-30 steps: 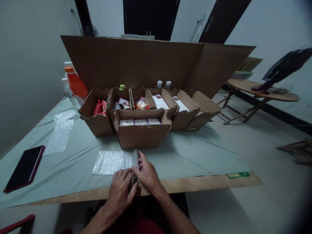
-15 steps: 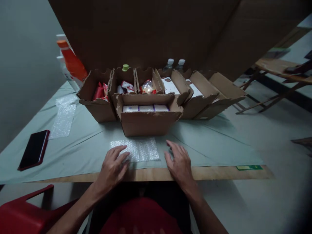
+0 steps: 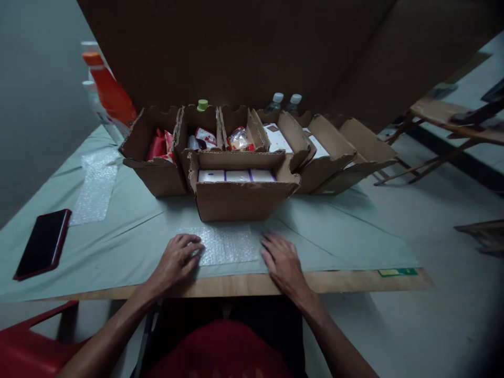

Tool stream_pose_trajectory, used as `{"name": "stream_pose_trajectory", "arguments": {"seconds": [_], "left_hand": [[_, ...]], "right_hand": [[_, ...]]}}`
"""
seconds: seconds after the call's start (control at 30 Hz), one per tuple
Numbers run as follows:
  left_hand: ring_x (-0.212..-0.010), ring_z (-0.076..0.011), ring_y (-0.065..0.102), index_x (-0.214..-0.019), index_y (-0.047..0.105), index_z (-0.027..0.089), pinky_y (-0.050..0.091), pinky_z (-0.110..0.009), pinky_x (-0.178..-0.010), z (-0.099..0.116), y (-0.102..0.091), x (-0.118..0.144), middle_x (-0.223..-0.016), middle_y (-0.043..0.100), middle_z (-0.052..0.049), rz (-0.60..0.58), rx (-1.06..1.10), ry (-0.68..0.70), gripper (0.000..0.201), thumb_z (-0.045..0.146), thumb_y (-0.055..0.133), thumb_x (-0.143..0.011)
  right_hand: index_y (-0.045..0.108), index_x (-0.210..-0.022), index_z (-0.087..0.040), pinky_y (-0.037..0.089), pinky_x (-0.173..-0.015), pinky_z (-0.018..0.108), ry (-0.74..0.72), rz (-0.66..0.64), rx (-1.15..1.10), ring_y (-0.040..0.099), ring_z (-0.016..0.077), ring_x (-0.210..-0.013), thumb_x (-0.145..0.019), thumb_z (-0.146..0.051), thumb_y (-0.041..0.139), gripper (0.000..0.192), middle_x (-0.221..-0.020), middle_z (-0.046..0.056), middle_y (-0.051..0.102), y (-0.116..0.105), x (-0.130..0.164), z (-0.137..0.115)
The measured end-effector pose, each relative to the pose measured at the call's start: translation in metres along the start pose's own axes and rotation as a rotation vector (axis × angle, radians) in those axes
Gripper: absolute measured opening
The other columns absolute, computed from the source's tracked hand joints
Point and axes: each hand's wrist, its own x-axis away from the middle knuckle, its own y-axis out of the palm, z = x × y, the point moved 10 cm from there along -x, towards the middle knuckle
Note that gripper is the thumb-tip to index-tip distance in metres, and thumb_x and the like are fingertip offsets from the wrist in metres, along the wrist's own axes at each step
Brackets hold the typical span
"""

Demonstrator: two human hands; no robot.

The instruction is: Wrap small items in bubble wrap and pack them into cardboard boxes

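1. Bubble wrap sheet (image 3: 228,244): flat on the green table cover (image 3: 129,236), near the front edge, just in front of a brown box (image 3: 240,199).
2. Left hand (image 3: 177,260): fingers spread, pressing flat on the sheet's left end, gripping nothing.
3. Right hand (image 3: 284,262): open and flat at the sheet's right end.
4. Dark phone (image 3: 42,244): far off to the left.

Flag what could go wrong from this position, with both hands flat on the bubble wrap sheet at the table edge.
1. The bubble wrap sheet lies close to the table's front edge; a pull by the left hand or right hand could slide it off.
2. The front cardboard box stands just behind the sheet, so a forward push may shove it into the boxes behind.
3. The phone lies near the edge, exposed to an elbow.
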Motion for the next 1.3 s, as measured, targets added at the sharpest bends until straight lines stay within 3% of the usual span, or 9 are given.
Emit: {"name": "stream_pose_trajectory", "arguments": {"seconds": [0.17, 0.3, 0.47, 0.57, 0.67, 0.8, 0.93, 1.13, 1.3], "left_hand": [[-0.108, -0.0289, 0.060, -0.119, 0.067, 0.019, 0.050, -0.045, -0.094, -0.037, -0.041, 0.011, -0.117, 0.066, -0.013, 0.195, -0.213, -0.275, 0.034, 0.037, 0.055, -0.093], [-0.097, -0.0306, 0.058, -0.106, 0.070, 0.018, 0.049, -0.044, -0.086, -0.051, -0.041, 0.008, -0.100, 0.066, -0.012, 0.072, -0.371, -0.449, 0.034, 0.044, 0.061, -0.086], [-0.080, -0.0219, 0.058, -0.077, 0.063, 0.019, 0.046, -0.035, -0.074, -0.043, -0.029, 0.005, -0.082, 0.062, -0.006, 0.082, -0.102, -0.499, 0.011, 0.026, 0.055, -0.082], [-0.068, -0.0156, 0.057, -0.100, 0.061, 0.018, 0.045, -0.027, -0.063, -0.038, -0.034, 0.009, -0.076, 0.060, 0.001, 0.206, 0.232, -0.539, 0.020, 0.028, 0.055, -0.083], [-0.084, -0.0169, 0.065, -0.129, 0.052, 0.019, 0.050, -0.027, -0.070, -0.019, -0.060, 0.005, -0.092, 0.065, -0.002, 0.400, 0.373, -0.400, 0.044, 0.028, 0.057, -0.086], [-0.119, -0.0247, 0.061, -0.096, 0.064, 0.022, 0.048, -0.042, -0.101, 0.013, -0.071, -0.003, -0.101, 0.073, -0.005, 0.361, 0.118, -0.029, 0.023, 0.010, 0.051, -0.081], [-0.127, -0.0269, 0.059, -0.106, 0.068, 0.023, 0.042, -0.050, -0.108, 0.003, -0.030, 0.021, -0.117, 0.075, -0.007, -0.019, -0.069, 0.148, 0.043, 0.005, 0.047, -0.073], [-0.122, -0.0249, 0.059, -0.113, 0.066, 0.022, 0.047, -0.045, -0.103, 0.026, -0.047, 0.013, -0.121, 0.072, -0.007, 0.119, -0.107, 0.146, 0.044, 0.001, 0.046, -0.080], [-0.099, -0.0252, 0.062, -0.109, 0.070, 0.020, 0.052, -0.042, -0.087, 0.054, 0.005, -0.044, -0.109, 0.073, -0.010, -0.038, -0.125, 0.142, 0.037, 0.005, 0.048, -0.085]], "right_hand": [[0.071, -0.113, -0.018, 0.044, -0.091, 0.044, 0.151, 0.000, 0.081, 0.061, 0.0298, -0.105, -0.101, -0.038, 0.049, 0.032, -0.113, 0.015, 0.072, -0.008, -0.019, 0.003], [0.070, -0.104, -0.016, 0.043, -0.089, 0.043, 0.222, -0.024, 0.079, 0.059, 0.0300, -0.099, -0.095, -0.037, 0.058, 0.025, -0.107, 0.017, 0.070, 0.017, -0.044, -0.016], [0.063, -0.086, -0.020, 0.047, -0.084, 0.037, 0.319, 0.036, -0.352, 0.064, 0.0243, -0.089, -0.087, -0.021, 0.057, 0.007, -0.091, 0.009, 0.071, 0.026, -0.039, -0.011], [0.060, -0.104, -0.020, 0.051, -0.077, 0.030, 0.330, 0.096, -0.510, 0.067, 0.0187, -0.083, -0.087, -0.023, 0.055, 0.018, -0.091, 0.005, 0.071, 0.008, -0.031, -0.008], [0.052, -0.128, -0.021, 0.053, -0.088, 0.033, 0.263, 0.224, -0.699, 0.069, 0.0187, -0.093, -0.088, -0.024, 0.057, 0.041, -0.102, 0.005, 0.072, -0.029, -0.029, -0.007], [0.065, -0.107, -0.024, 0.048, -0.101, 0.044, 0.017, 0.204, -0.576, 0.064, 0.0241, -0.113, -0.087, -0.015, 0.052, 0.025, -0.102, 0.006, 0.073, -0.058, -0.024, -0.013], [0.072, -0.109, -0.023, 0.043, -0.106, 0.053, -0.128, -0.113, -0.290, 0.056, 0.0288, -0.129, -0.077, -0.004, 0.045, 0.046, -0.123, 0.007, 0.072, -0.031, 0.011, -0.004], [0.075, -0.112, -0.025, 0.045, -0.105, 0.053, -0.022, -0.091, -0.194, 0.061, 0.0278, -0.122, -0.090, -0.011, 0.048, 0.038, -0.124, 0.008, 0.073, -0.035, 0.002, -0.024], [0.072, -0.120, -0.024, 0.044, -0.106, 0.045, -0.213, -0.216, -0.216, 0.058, 0.0247, -0.126, -0.091, -0.011, 0.058, 0.035, -0.132, 0.008, 0.069, 0.009, -0.041, -0.091]]}}
